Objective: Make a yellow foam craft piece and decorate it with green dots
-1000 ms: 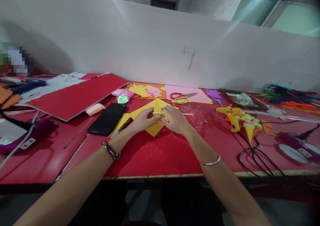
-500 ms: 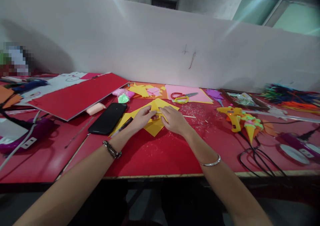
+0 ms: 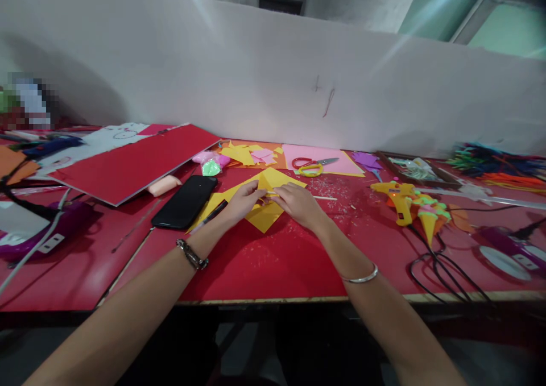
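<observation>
Over a sheet of yellow paper [image 3: 265, 222], my left hand [image 3: 244, 201] and my right hand [image 3: 301, 205] meet with fingers closed. Between the fingertips runs a narrow pale-yellow piece [image 3: 271, 193], apparently rolled paper; its details are too small to make out. A thin white stick [image 3: 326, 198] juts out to the right from behind my right hand, and the hand hides its other part. Near my left wrist lies a dark pen [image 3: 216, 211] on yellow paper. A black phone [image 3: 185, 202] lies left of it.
Behind the hands lie scissors [image 3: 314, 166] on pink paper [image 3: 294, 152] and paper scraps [image 3: 241, 154]. On the right are a yellow glue gun [image 3: 397, 198], a paper ice-cream cone [image 3: 429, 221] and looping black cables [image 3: 443, 266]. A red board [image 3: 140, 161] leans at left.
My right hand's fingers have closed down and drawn together over the narrow piece. The stick's end has shifted slightly right. My left hand stays almost where it was.
</observation>
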Demonstrator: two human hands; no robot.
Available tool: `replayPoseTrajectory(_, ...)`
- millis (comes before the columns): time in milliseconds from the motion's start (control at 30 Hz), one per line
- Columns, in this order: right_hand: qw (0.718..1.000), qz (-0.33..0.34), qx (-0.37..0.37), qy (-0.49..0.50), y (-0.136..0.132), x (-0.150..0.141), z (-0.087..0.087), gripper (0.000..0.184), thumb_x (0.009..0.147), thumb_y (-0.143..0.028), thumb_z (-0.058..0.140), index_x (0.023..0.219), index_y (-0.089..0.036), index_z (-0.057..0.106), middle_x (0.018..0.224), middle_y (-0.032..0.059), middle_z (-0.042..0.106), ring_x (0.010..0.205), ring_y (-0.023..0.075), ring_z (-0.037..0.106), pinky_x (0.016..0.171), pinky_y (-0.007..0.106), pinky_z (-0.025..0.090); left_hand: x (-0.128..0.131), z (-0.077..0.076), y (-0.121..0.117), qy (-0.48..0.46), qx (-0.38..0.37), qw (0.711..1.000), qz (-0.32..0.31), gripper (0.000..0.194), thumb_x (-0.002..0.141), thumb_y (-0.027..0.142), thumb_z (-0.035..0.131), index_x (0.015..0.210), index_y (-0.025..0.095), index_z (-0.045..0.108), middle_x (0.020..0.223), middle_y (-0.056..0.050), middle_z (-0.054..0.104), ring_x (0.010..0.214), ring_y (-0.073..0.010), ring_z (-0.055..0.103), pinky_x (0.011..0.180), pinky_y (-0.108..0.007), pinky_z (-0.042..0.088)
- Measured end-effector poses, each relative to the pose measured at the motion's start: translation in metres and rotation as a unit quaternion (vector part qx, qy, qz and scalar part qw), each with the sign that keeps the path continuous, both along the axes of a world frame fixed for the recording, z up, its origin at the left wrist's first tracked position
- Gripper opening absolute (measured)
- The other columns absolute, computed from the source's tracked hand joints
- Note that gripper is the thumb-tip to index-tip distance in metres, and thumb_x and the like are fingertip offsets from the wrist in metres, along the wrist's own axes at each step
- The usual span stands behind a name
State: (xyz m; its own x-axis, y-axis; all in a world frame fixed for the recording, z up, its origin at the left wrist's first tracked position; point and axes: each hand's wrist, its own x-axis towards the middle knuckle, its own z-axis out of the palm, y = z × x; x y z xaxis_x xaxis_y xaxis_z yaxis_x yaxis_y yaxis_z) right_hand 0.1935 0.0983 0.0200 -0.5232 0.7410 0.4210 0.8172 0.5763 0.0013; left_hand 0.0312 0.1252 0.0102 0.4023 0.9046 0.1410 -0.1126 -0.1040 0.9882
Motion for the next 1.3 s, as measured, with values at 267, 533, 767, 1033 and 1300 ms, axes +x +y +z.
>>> replayPoseTrajectory(267, 1.0, 0.005, -0.004, 0.015, 0.0, 0.001, 0.002, 0.033, 0.09, -0.029, 0.029, 0.084, -0.016, 0.059, 0.08, 0.0068, 0.062, 0.075, 0.0159, 0.05, 0.067, 0.027, 0.033, 0.0, 0.001, -0.001, -0.043, -0.035, 0.998, -0.019, 0.009, 0.065, 0.021, 0.055, 0.067, 0.014, 0.049, 0.062, 0.0, 0.059, 0.059, -0.0099, 0.055, 0.058, -0.023, 0.041)
replayPoseTrajectory(533, 0.994, 0.034, -0.031, 0.096, 0.003, 0.005, 0.002, 0.031, 0.089, -0.029, 0.035, 0.077, -0.016, 0.061, 0.073, 0.0048, 0.061, 0.07, 0.0141, 0.049, 0.065, 0.025, 0.033, -0.004, 0.003, -0.002, 0.069, 0.08, 0.994, -0.022, 0.016, 0.071, 0.03, 0.054, 0.071, 0.014, 0.051, 0.066, 0.0, 0.057, 0.062, -0.0104, 0.055, 0.06, -0.023, 0.042)
replayPoseTrajectory(767, 0.986, 0.049, -0.059, 0.148, 0.004, 0.006, 0.0, 0.027, 0.087, -0.027, 0.04, 0.078, -0.015, 0.062, 0.074, 0.0047, 0.062, 0.07, 0.0131, 0.051, 0.065, 0.023, 0.034, -0.007, 0.003, -0.001, 0.163, 0.181, 0.97, -0.008, 0.02, 0.076, 0.033, 0.05, 0.072, 0.014, 0.053, 0.066, 0.0, 0.059, 0.063, -0.0108, 0.056, 0.058, -0.021, 0.042)
replayPoseTrajectory(1033, 0.985, 0.061, -0.072, 0.142, 0.003, 0.006, -0.003, 0.025, 0.086, -0.024, 0.04, 0.079, -0.015, 0.062, 0.073, 0.004, 0.061, 0.07, 0.0123, 0.05, 0.065, 0.022, 0.034, -0.012, 0.007, 0.001, 0.299, 0.287, 0.91, 0.024, 0.027, 0.08, 0.035, 0.047, 0.065, 0.014, 0.055, 0.064, -0.002, 0.065, 0.06, -0.0114, 0.059, 0.058, -0.02, 0.041)
replayPoseTrajectory(1300, 0.999, 0.022, -0.029, 0.027, 0.001, 0.003, 0.004, 0.028, 0.089, -0.025, 0.034, 0.083, -0.014, 0.06, 0.077, 0.0053, 0.06, 0.072, 0.0134, 0.05, 0.065, 0.024, 0.033, -0.011, 0.007, -0.002, 0.278, 0.284, 0.917, 0.029, 0.032, 0.082, 0.038, 0.043, 0.062, 0.015, 0.051, 0.057, -0.001, 0.064, 0.052, -0.0103, 0.059, 0.054, -0.02, 0.043)
